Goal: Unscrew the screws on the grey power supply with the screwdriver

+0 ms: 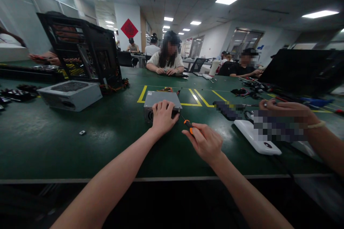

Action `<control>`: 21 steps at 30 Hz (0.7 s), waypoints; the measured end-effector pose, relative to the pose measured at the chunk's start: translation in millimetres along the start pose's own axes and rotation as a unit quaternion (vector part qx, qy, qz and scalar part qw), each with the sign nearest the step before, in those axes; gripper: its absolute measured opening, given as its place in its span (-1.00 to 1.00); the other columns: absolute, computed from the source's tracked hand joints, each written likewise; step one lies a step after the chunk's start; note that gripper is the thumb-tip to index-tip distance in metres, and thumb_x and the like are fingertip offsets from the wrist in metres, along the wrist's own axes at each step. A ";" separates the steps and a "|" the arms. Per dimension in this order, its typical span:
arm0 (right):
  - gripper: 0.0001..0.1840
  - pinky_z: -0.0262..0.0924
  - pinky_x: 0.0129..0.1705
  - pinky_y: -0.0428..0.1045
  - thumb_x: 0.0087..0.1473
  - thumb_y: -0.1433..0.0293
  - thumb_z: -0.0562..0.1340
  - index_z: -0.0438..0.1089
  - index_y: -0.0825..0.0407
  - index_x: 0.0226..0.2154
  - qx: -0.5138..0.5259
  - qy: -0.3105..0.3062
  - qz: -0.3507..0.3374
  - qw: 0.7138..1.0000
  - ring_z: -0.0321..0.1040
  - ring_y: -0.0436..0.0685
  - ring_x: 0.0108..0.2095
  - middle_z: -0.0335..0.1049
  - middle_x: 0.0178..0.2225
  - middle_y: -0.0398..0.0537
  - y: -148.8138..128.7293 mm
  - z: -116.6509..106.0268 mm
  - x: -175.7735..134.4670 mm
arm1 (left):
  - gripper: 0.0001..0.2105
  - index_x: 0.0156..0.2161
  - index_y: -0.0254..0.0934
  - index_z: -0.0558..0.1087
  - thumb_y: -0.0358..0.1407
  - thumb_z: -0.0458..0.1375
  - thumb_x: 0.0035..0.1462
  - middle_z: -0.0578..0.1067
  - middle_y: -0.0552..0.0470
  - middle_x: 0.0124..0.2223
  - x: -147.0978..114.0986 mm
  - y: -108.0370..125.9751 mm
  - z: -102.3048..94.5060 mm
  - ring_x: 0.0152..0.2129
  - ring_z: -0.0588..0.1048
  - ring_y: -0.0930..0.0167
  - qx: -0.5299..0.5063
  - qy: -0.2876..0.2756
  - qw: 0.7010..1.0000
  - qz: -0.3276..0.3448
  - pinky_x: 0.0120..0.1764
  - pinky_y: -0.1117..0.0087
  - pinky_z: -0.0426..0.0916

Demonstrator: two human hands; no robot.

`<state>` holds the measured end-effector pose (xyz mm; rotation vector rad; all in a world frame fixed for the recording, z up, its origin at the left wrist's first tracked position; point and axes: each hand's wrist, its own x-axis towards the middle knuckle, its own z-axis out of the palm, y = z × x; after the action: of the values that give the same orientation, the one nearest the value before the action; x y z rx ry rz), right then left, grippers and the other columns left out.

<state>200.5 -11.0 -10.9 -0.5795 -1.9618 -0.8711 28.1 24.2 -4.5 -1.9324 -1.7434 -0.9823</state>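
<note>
I have the left hand point(164, 116) laid over the front right part of a grey power supply point(161, 96), its fingers spread wide across the top and the thumb down by the front corner. The unit sits on the green table point(107, 157) directly under that palm, and a bundle of coloured wires point(168, 89) shows behind it, just beyond the fingertips. My right hand point(205, 141) is closed around the orange and black handle of a screwdriver point(188, 126); its thin shaft points up and left from the fingers, toward the unit's right front corner beside the left thumb. On this feed I can't tell whether the tip touches anything. Well to the left of the left hand I see a larger grey power supply point(71, 93), with a black computer case point(83, 50) standing behind it. A small pale piece point(82, 132) lies nearer me, also left of that hand. To the right of the right hand is a long white device point(256, 137), and past it a co-worker's hand point(285, 112) holds a slim tool point(248, 105) pointing left.
</note>
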 end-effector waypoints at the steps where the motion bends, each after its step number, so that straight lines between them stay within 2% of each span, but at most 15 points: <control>1: -0.78 0.21 -0.33 -0.09 -0.01 0.39 0.20 0.19 0.00 -0.26 0.007 -0.001 0.010 1.000 0.33 0.02 -0.30 0.37 -0.24 0.01 -1.2 -0.1 0.8 | -0.74 -0.15 -0.20 0.29 -0.17 0.08 0.04 0.30 -0.08 -0.11 -0.1 -0.1 0.0 -0.13 0.22 0.21 -0.001 0.000 1.000 0.000 -0.04 0.16 0.03; 4: -0.75 0.24 -0.27 -0.05 -0.03 0.47 0.18 0.16 0.01 -0.23 0.026 -0.017 0.008 0.999 0.31 0.08 -0.16 0.31 -0.12 0.11 -4.5 0.2 2.3 | -0.73 -0.15 -0.20 0.29 -0.16 0.08 0.04 0.30 -0.08 -0.11 -0.7 -0.9 0.1 -0.13 0.22 0.22 -0.003 0.005 1.000 0.001 -0.03 0.16 0.02; 7: -0.71 0.23 -0.31 -0.11 -0.03 0.50 0.20 0.16 -0.01 -0.21 0.012 -0.007 -0.026 1.000 0.35 0.03 -0.23 0.37 -0.20 0.03 -6.1 0.5 2.4 | -0.73 -0.15 -0.20 0.29 -0.16 0.08 0.04 0.30 -0.07 -0.12 -1.4 -1.2 0.6 -0.13 0.22 0.22 -0.001 0.009 1.000 -0.002 -0.03 0.17 0.03; 9: -0.73 0.22 -0.32 -0.11 -0.02 0.45 0.21 0.17 -0.01 -0.22 0.004 0.007 -0.013 1.000 0.36 0.02 -0.27 0.39 -0.25 0.00 -6.6 0.3 2.2 | -0.74 -0.15 -0.20 0.29 -0.17 0.08 0.04 0.30 -0.08 -0.12 -1.7 -0.8 1.0 -0.13 0.23 0.22 0.001 0.009 1.000 -0.004 -0.03 0.16 0.03; 11: -0.73 0.23 -0.30 -0.08 -0.02 0.44 0.20 0.17 0.01 -0.22 0.013 0.005 0.008 1.000 0.35 0.06 -0.22 0.37 -0.20 0.06 -6.8 -0.1 1.8 | -0.74 -0.15 -0.19 0.29 -0.17 0.08 0.04 0.30 -0.08 -0.11 -1.8 -0.1 1.2 -0.12 0.23 0.21 0.001 0.009 1.000 -0.003 -0.02 0.16 0.02; 14: -0.69 0.24 -0.25 -0.07 -0.03 0.49 0.18 0.17 0.02 -0.17 0.031 -0.005 0.002 1.000 0.33 0.09 -0.14 0.34 -0.13 0.11 -6.5 -0.4 1.1 | -0.74 -0.15 -0.19 0.30 -0.18 0.08 0.04 0.30 -0.07 -0.11 -1.8 0.9 1.5 -0.12 0.23 0.22 0.001 0.011 1.000 -0.003 -0.02 0.16 0.02; 18: -0.73 0.23 -0.32 -0.13 -0.01 0.46 0.20 0.19 0.00 -0.20 0.007 0.017 0.002 1.000 0.37 0.00 -0.31 0.40 -0.27 -0.01 -5.9 -1.1 2.0 | -0.75 -0.16 -0.19 0.30 -0.19 0.08 0.04 0.30 -0.07 -0.11 -1.6 1.3 1.5 -0.12 0.23 0.22 0.002 0.014 1.000 -0.007 -0.02 0.16 0.02; 21: -0.73 0.25 -0.28 -0.07 -0.01 0.44 0.19 0.17 0.01 -0.20 0.018 0.007 0.016 1.000 0.35 0.06 -0.21 0.36 -0.18 0.06 -6.5 -1.6 2.6 | -0.75 -0.16 -0.20 0.30 -0.18 0.08 0.04 0.30 -0.07 -0.12 -1.7 1.5 1.5 -0.13 0.23 0.23 -0.002 0.015 1.000 -0.003 -0.02 0.17 0.03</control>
<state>195.6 -16.2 -10.3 -0.5808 -1.9460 -0.8153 30.0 23.7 -6.4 -1.9051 -1.7344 -1.0115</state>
